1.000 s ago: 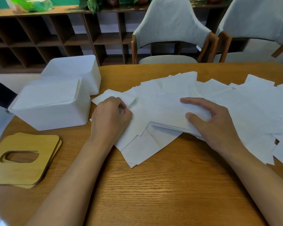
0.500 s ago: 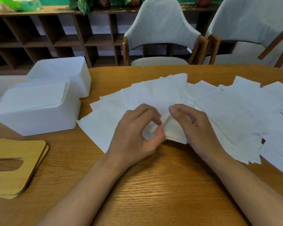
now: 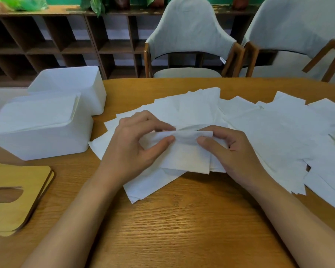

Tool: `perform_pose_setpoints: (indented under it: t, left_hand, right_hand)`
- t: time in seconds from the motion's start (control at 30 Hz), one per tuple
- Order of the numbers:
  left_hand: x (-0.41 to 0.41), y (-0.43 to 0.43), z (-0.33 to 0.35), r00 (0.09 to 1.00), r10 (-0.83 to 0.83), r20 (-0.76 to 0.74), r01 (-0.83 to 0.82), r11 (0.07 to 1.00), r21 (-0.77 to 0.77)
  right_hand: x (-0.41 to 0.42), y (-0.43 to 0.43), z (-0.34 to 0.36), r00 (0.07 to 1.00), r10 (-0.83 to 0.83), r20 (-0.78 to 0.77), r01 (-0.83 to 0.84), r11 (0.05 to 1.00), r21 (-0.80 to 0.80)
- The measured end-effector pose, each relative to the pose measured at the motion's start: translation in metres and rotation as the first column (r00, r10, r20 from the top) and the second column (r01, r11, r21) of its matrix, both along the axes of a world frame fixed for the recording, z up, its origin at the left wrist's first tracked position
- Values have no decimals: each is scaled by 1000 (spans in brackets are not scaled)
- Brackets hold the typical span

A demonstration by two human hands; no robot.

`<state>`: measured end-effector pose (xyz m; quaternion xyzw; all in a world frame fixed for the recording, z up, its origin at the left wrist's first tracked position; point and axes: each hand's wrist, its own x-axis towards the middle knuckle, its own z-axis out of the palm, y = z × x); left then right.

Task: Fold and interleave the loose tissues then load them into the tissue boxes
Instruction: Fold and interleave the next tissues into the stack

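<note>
White folded tissue (image 3: 184, 151) pinched by left hand (image 3: 132, 147) and right hand (image 3: 230, 151) — above loose tissues (image 3: 278, 130).

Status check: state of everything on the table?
Folded white tissue: doubled over, held.
Left hand: pinches its top fold.
Right hand: pinches its top fold.
Loose white tissues: spread, overlapping.
Nearer white plastic box: lid off, full of tissues.
Farther white plastic box: lid off, contents unclear.
Slotted wooden lids: stacked, off boxes.

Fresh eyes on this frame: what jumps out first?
At centre, the left hand and right hand pinch the top edge of one folded tissue. Loose tissues sprawl behind it and off to the right. Two white tissue boxes sit at left, with wooden lids nearer the camera.
</note>
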<state>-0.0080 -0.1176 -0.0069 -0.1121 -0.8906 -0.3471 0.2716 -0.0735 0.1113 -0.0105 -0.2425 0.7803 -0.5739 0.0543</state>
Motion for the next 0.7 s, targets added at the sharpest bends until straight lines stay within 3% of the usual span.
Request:
perform_pose_setpoints:
  t: [0.27,0.43,0.7]
  left_hand:
    - [11,11,19,993,-40,-115,44,999,29]
    - [12,16,16,989,-98,108,69,965,252]
    - [4,20,7,977,-42,208,-42,924,381]
  right_hand:
    - [4,1,4,997,41,-66,-45,998,-48]
    - [10,0,3,994,98,-37,-100,993,-67]
    - [10,-3,2,985,58,-160,-55,998,23]
